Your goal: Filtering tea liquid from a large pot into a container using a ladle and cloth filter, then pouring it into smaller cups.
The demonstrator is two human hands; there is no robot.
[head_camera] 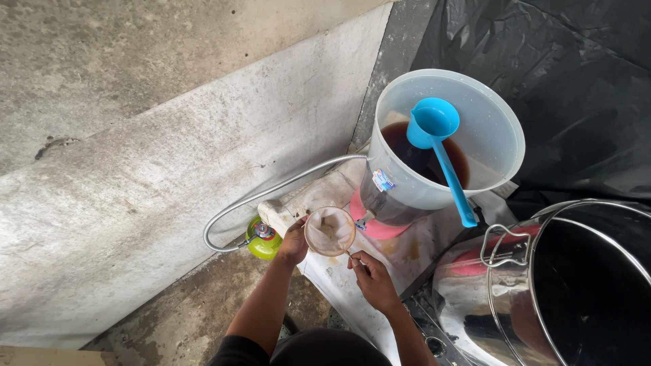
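Note:
My left hand [293, 242] grips the rim of a small round cloth strainer [330, 230], held just below the tap [364, 220] of a large translucent plastic bucket [495, 129]. My right hand [371, 278] holds the strainer's handle at its near side. The bucket holds dark brown liquid and stands on a pink base [380, 229]. A blue plastic ladle [441, 152] rests in the bucket, its handle leaning over the rim.
A big steel pot [542, 285] with a wire handle stands at the right. A braided metal hose [271, 193] runs to a green gas cylinder [263, 241] on the concrete floor. Grey walls rise to the left and black sheeting hangs behind.

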